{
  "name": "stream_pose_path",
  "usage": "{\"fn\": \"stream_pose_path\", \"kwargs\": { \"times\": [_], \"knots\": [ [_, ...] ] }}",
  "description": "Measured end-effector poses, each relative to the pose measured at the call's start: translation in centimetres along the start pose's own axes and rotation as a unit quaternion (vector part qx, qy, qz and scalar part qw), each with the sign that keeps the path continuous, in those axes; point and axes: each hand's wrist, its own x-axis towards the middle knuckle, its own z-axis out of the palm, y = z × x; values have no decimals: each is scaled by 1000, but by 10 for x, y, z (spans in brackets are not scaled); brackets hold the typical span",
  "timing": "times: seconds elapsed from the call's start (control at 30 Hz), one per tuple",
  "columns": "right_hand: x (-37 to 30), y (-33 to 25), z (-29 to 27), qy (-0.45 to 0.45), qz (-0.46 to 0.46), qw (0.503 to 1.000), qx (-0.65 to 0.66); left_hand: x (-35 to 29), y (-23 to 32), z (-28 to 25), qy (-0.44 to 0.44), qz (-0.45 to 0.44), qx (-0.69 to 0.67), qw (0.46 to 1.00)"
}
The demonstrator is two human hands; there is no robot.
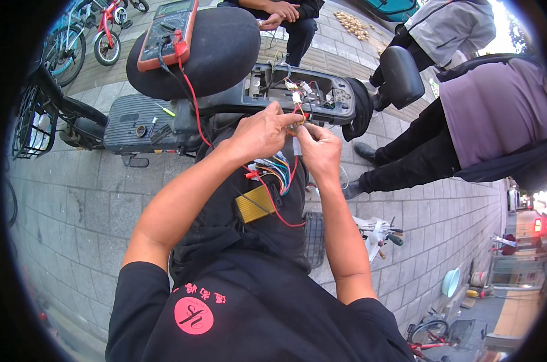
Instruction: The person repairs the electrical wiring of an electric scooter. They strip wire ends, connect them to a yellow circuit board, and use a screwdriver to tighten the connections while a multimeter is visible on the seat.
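Note:
My left hand (259, 133) and my right hand (320, 149) meet at the near edge of the opened scooter compartment (349, 110). Both pinch thin wires (301, 116) between their fingertips; the exact ends are partly hidden by my fingers. White connectors (296, 97) on coloured wires stick up just beyond. On my lap lies a gold finned controller box (255, 204) with a bundle of coloured wires (279, 172). A red test lead (196, 108) runs from the orange-cased multimeter (168, 35) past my left forearm to my lap.
The multimeter rests on the black scooter seat (225, 45). Small parts and a yellow-green screwdriver (165, 110) lie on the footboard (120, 123). A person's hands (279, 13) show at the far side; another person in mauve (496, 114) stands at right. Tools (379, 234) sit low right.

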Motion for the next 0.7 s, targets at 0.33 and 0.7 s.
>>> {"fn": "stream_pose_path", "kwargs": {
  "times": [0.33, 0.7],
  "knots": [
    [5, -1, -4, -52, 201, 935, 289, 8, -14, -6, 23, 136, 93, 986],
    [29, 23, -19, -214, 321, 822, 420, 5, -27, -8, 31, 42, -59, 997]
  ]
}}
